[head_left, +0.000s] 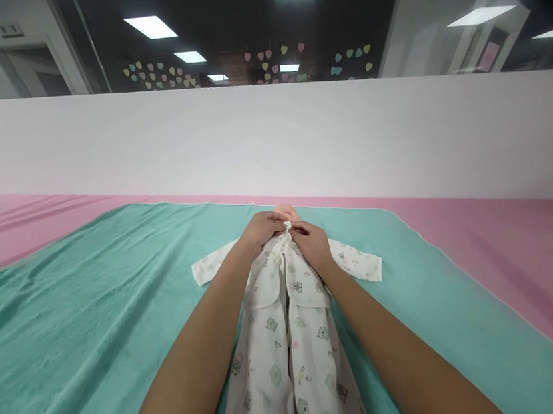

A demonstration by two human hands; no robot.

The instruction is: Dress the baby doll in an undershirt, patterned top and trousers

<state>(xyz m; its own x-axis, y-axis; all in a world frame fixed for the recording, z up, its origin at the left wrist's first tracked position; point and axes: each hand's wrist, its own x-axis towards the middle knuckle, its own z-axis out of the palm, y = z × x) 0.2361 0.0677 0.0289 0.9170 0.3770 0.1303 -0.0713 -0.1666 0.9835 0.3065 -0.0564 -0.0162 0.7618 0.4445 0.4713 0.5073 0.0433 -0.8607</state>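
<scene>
A white baby sleep sack (307,337) printed with small animals lies front up, its long skirt toward me and both sleeves spread out. Above its collar shows part of a doll's head (286,212). My left hand (264,230) is at the left of the neckline, fingers closed on the collar edge. From the right, my right hand (311,240) pinches the collar too, and a bit of bunched white cloth sticks up between the two hands. A dark gap runs down the garment's front below them. My fingertips partly hide the neck fastening.
Under the garment is a wrinkled teal blanket (92,310), spread over a pink cloth (530,263). A low white wall (258,142) stands behind, with dark glass above it bearing heart-shaped stickers (159,75) and light reflections.
</scene>
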